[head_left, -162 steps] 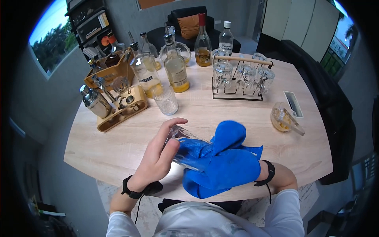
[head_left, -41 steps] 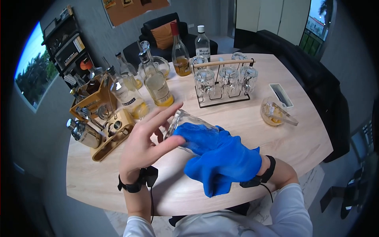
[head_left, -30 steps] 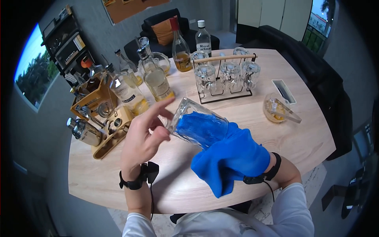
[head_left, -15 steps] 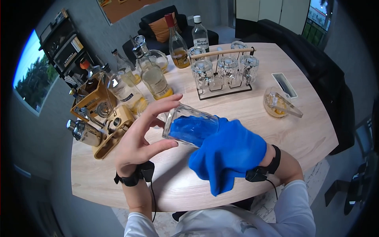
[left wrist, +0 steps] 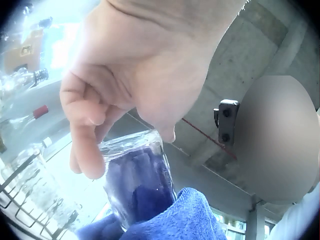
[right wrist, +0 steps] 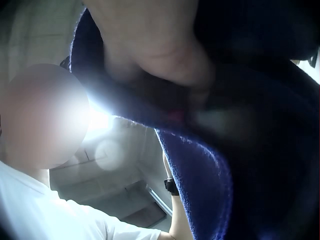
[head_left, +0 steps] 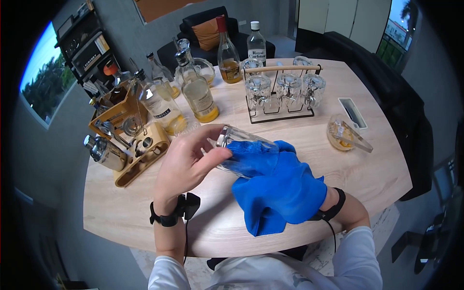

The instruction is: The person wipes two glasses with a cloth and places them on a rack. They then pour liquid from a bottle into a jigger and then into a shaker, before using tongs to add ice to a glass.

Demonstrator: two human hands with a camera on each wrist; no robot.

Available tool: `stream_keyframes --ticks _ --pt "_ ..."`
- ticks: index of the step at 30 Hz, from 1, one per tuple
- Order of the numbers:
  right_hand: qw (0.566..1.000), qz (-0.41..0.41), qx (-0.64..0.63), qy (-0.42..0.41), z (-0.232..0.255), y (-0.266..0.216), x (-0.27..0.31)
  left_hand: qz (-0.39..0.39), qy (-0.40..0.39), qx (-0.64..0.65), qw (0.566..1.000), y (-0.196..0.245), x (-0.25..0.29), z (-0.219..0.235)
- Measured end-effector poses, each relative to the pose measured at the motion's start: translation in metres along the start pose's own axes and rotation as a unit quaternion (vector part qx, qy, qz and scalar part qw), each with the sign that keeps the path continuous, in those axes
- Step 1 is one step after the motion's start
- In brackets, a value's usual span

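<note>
Though aslant, glass (head_left: 249,153) w/ base in L grip (head_left: 186,164)

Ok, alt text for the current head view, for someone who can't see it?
Left hand gripping the base of a clear glass, a blue cloth stuffed inside and draped over the right hand, above a table with bottles and a rack of glasses.

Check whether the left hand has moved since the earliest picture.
Yes. Against the short tumbler on the table, the left hand has moved up the head view, now partly hiding it.
</note>
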State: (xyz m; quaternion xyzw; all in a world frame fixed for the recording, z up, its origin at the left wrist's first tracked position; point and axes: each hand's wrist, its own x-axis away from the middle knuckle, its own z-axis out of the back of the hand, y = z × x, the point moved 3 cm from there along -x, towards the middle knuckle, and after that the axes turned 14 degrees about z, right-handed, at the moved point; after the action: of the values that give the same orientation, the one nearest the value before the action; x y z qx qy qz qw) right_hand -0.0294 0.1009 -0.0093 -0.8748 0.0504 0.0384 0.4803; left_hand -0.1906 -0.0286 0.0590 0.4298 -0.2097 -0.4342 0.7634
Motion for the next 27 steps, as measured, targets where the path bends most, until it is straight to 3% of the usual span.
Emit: stream_keyframes --ticks 1,3,5,9,12,14,15,17,21,24,26,27 --pt "1.000 -0.001 0.003 0.007 0.003 0.002 0.000 -0.068 0.004 -0.030 0.997 0.002 0.000 -0.001" --pt "0.999 -0.011 -0.024 0.027 0.010 0.003 0.000 -0.045 -0.027 -0.068 0.996 0.007 0.002 0.002" --pt "0.996 -0.015 -0.071 0.050 0.003 -0.007 0.001 -0.152 -0.026 -0.032 0.988 0.009 0.003 0.000" --pt "0.991 0.012 -0.122 0.047 -0.012 -0.027 0.002 -0.167 -0.057 -0.047 0.983 0.011 0.002 0.003" --pt "0.994 0.031 -0.099 0.030 -0.008 -0.019 0.003 -0.183 -0.017 -0.049 0.982 0.012 0.002 0.005" --pt "0.995 0.029 -0.092 0.037 -0.010 -0.018 0.001 -0.027 -0.024 0.004 0.999 -0.002 -0.001 0.007" --pt "0.996 0.027 -0.076 0.034 -0.010 -0.018 -0.001 -0.027 -0.024 0.003 0.999 0.000 0.001 0.005" --pt "0.999 0.030 -0.033 0.026 -0.011 -0.017 -0.003 0.052 -0.037 0.071 0.995 0.000 0.002 0.000" --pt "0.998 0.050 0.037 0.012 -0.014 -0.014 -0.006 0.038 0.014 -0.021 0.999 -0.002 -0.001 -0.003" --pt "0.997 0.050 0.048 0.017 -0.013 -0.014 -0.004 -0.007 -0.017 -0.065 0.998 0.006 0.001 -0.001" --pt "0.999 0.031 0.024 0.031 -0.009 -0.014 -0.002 -0.144 -0.023 -0.018 0.989 0.011 0.005 0.001" --pt "0.999 0.020 0.008 0.034 -0.008 -0.014 0.001 -0.145 -0.023 -0.018 0.989 0.011 0.005 0.003"
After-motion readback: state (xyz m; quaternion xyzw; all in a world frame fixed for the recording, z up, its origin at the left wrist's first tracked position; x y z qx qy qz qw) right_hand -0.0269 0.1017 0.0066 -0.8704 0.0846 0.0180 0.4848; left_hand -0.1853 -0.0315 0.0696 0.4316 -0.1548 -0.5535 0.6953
